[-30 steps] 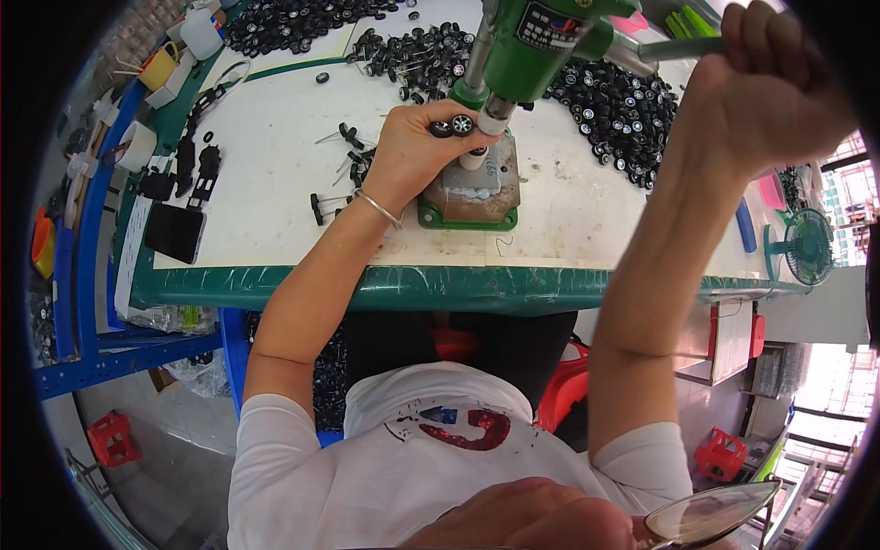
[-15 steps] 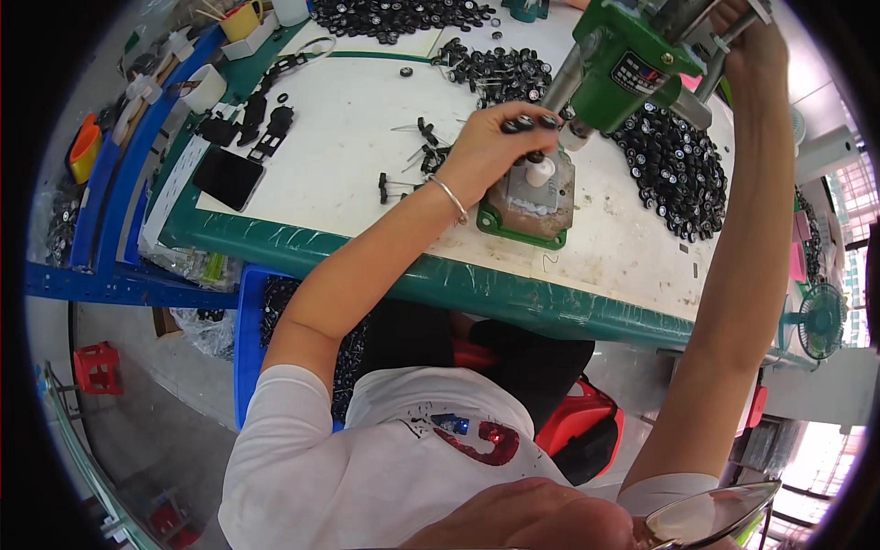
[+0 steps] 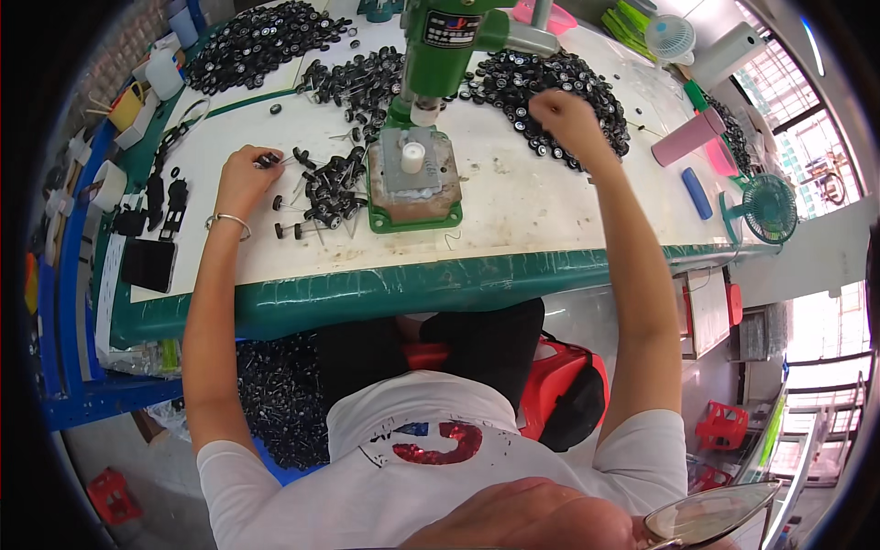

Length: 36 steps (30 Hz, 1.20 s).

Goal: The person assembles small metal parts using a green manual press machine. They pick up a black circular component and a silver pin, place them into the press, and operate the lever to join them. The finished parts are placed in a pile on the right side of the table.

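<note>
My left hand [image 3: 247, 181] is closed on a small black toy wheel [image 3: 269, 159] at the left of a heap of wheels on thin metal axles [image 3: 332, 188]. My right hand [image 3: 568, 124] is over the near part of a big pile of loose black wheels [image 3: 591, 87], its fingers curled in; whether they grip a wheel is hidden. Between my hands stands a green bench press [image 3: 438, 57]. On its metal base plate [image 3: 417, 197] sits a white round post [image 3: 412, 158], with the press's ram above and apart from it.
More wheels lie in a pile [image 3: 266, 41] at the far left and in a heap [image 3: 353, 82] behind the press. A phone [image 3: 148, 265] and black plastic parts [image 3: 174, 206] are at the left. A pink cup [image 3: 687, 137], a blue bar [image 3: 697, 193] and a green fan [image 3: 768, 209] are at the right.
My left hand has moved left, away from the press post, with wheels in it. My right hand has left the press lever and come down to the wheel pile. The view has turned.
</note>
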Tool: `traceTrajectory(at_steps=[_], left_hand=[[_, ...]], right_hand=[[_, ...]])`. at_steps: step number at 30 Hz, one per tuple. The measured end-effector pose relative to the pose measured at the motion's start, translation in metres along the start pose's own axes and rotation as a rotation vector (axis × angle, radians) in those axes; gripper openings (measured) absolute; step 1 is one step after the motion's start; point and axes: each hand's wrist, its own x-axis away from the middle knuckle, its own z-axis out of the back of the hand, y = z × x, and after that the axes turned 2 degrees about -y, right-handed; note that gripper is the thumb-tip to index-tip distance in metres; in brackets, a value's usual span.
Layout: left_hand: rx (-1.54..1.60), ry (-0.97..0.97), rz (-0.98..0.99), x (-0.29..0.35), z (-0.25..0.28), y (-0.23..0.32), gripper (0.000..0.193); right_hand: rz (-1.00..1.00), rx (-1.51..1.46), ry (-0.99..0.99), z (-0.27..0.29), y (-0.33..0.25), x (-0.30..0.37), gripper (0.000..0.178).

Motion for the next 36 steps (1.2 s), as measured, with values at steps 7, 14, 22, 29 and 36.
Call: traceTrajectory(at_steps=[7,14,22,29,36], left_hand=[[0.024,0.017,0.079,-0.001,0.002,0.013,0.019],[0.942,0.033,0.171,0.025,0.018,0.060,0.023],[1.151,-0.073,0.042,0.028,-0.012,0.132,0.025],[1.093,-0.083,0.030,0.025,-0.042,0.142,0.021],[1.016,-0.003,-0.060,0.030,-0.041,0.131,0.020]], right_hand=[[0.026,0.448,0.101,-0.046,0.016,0.038,0.019],[0.174,0.226,0.219,-0.048,0.006,0.068,0.025],[0.180,-0.094,0.256,-0.050,-0.004,0.064,0.016],[0.338,-0.617,0.014,-0.073,-0.109,0.055,0.025],[0.143,-0.590,-0.136,-0.090,-0.120,0.059,0.024]])
